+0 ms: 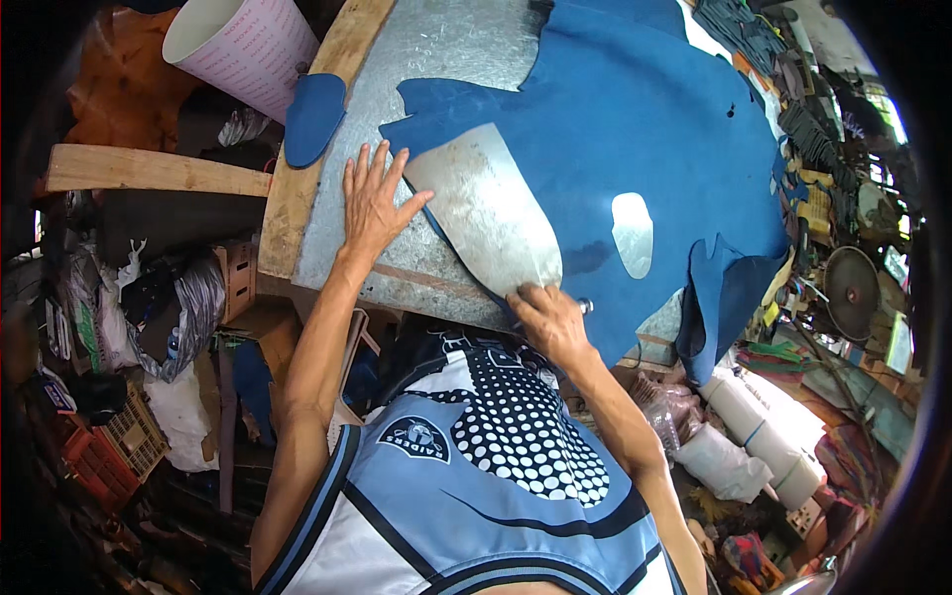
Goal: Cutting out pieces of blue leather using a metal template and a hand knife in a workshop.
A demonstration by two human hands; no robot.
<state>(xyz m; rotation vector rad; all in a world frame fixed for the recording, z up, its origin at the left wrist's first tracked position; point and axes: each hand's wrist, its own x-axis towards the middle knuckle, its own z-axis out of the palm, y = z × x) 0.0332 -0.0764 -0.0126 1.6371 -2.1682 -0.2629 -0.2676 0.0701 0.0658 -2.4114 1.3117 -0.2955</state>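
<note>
A large blue leather hide (pixel 654 129) lies spread over a metal-topped table (pixel 436 40). On it rests a grey metal template (pixel 491 213), long and rounded at one end. My left hand (pixel 375 203) lies flat and open on the table, its fingertips pressing the template's left edge. My right hand (pixel 550 319) sits at the template's near end, closed on a small cutting tool (pixel 583 306) against the hide's edge. An oval hole (pixel 633 233) in the hide shows the metal beneath.
A cut blue leather piece (pixel 314 117) lies on the wooden table edge (pixel 297 198). A white paper roll (pixel 243 45) stands at the far left. Bags and crates crowd the floor left; white rolls (pixel 764 426) and a round disc (pixel 851 290) lie to the right.
</note>
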